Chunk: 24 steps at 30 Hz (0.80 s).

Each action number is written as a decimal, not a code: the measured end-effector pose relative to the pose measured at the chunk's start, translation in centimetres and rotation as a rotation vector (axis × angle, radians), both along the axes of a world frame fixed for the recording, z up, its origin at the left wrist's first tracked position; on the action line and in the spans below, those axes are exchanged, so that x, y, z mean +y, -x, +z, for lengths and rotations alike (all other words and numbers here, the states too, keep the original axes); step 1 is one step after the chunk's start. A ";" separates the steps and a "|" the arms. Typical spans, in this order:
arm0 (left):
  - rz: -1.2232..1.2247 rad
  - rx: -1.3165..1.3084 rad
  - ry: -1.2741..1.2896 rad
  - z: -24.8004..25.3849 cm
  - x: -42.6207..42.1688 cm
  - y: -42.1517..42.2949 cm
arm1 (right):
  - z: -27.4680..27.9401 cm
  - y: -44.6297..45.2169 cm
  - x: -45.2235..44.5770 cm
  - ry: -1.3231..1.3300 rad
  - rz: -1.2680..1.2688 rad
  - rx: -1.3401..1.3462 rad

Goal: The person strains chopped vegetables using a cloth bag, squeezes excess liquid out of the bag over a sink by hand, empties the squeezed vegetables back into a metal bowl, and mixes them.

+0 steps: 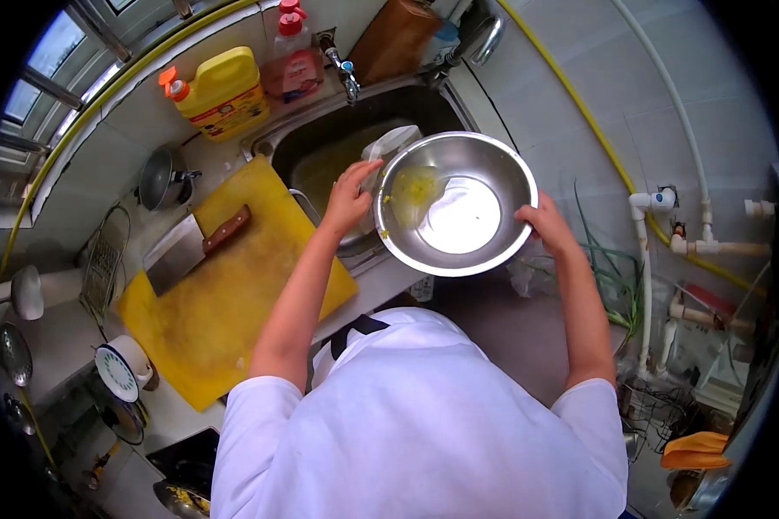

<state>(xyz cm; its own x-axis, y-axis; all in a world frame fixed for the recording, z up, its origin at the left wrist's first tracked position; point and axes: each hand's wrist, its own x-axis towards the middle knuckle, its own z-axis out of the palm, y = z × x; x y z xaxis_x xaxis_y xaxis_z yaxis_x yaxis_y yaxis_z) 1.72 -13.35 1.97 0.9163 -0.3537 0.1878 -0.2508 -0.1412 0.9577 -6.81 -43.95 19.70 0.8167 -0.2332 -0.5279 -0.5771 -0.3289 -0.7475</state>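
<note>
A shiny metal bowl [472,251] is above the sink's near edge. Cloudy yellowish liquid with yellow bits [415,195] lies on its left side, and a few bits stick to the left rim. My right hand [548,225] grips the bowl's right rim, thumb over the edge. On the other side, my left hand [348,201] is at a clear plastic container [394,140], its fingers against the container's side, close to the bowl's left rim. The bowl covers the container's lower part.
Behind the bowl is the sink [320,156] with a faucet [346,78]. A cleaver [177,253] lies on a yellow cutting board [242,320] to the left. A yellow jug [225,95] and red pump bottle [294,65] stand at the back. Green onions [614,285] are at right.
</note>
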 end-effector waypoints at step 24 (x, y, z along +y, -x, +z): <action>0.353 0.137 0.059 -2.1 -1.0 1.5 | -0.4 -8.2 14.4 1.001 0.455 -0.545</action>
